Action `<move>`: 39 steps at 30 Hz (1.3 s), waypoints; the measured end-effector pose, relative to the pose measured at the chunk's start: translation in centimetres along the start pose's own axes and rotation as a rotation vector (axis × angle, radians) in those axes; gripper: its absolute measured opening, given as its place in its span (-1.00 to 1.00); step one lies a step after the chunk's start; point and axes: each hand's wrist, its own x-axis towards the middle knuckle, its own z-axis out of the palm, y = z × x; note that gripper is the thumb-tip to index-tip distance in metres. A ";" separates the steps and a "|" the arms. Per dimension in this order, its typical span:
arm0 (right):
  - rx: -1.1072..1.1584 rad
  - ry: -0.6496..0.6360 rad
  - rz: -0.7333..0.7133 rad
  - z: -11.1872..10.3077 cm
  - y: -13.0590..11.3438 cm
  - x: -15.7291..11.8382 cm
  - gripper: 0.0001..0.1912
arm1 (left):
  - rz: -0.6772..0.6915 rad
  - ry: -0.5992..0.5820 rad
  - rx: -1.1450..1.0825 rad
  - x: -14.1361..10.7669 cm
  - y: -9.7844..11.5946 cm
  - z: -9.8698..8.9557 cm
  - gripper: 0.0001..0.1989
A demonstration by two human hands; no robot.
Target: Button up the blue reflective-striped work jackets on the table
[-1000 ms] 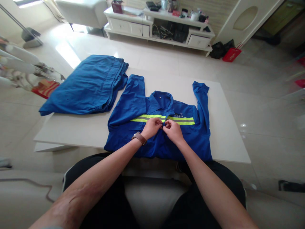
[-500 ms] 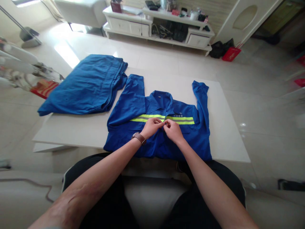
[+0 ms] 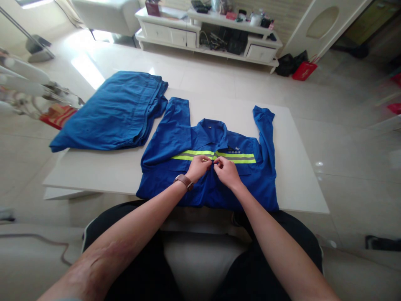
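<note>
A blue work jacket (image 3: 238, 184) with a yellow and grey reflective band lies front up before me, its collar pointing away and its sleeves stretched out at both sides. At the middle of its front opening, just below the band, my left hand (image 3: 199, 168) pinches one edge of the cloth. Close beside it, fingertips nearly meeting, my right hand (image 3: 226, 170) pinches the opposite edge. Any button or fastener between the fingers is too small to make out. A brown-strapped watch (image 3: 184, 181) is on my left wrist.
Folded blue cloth (image 3: 109, 113) lies at the left on the white table (image 3: 297, 167), hanging over its edge. Beyond stand a white cabinet (image 3: 169, 33) with clutter on top and a red bag (image 3: 304, 71) on the floor. My knees are under the table's near edge.
My fingertips, which were touching, have drawn slightly apart, with the left hand shifting a little left. The jacket and the folded cloth lie as before.
</note>
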 end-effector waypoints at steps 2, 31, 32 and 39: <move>-0.011 0.002 0.004 0.0 0.0 0.0 -0.84 | -0.030 0.010 -0.049 -0.1 0.0 0.1 -0.97; -0.033 -0.017 -0.007 0.0 -0.1 -0.1 -0.83 | -0.222 0.062 -0.244 -0.8 0.9 0.6 -0.87; -0.034 -0.018 -0.004 0.0 -0.1 -0.1 -0.84 | -0.228 0.064 -0.251 -0.8 0.8 0.6 -0.86; -0.032 -0.017 0.003 -0.1 -0.2 -0.1 -0.81 | -0.239 0.057 -0.297 -0.3 0.3 0.4 -0.76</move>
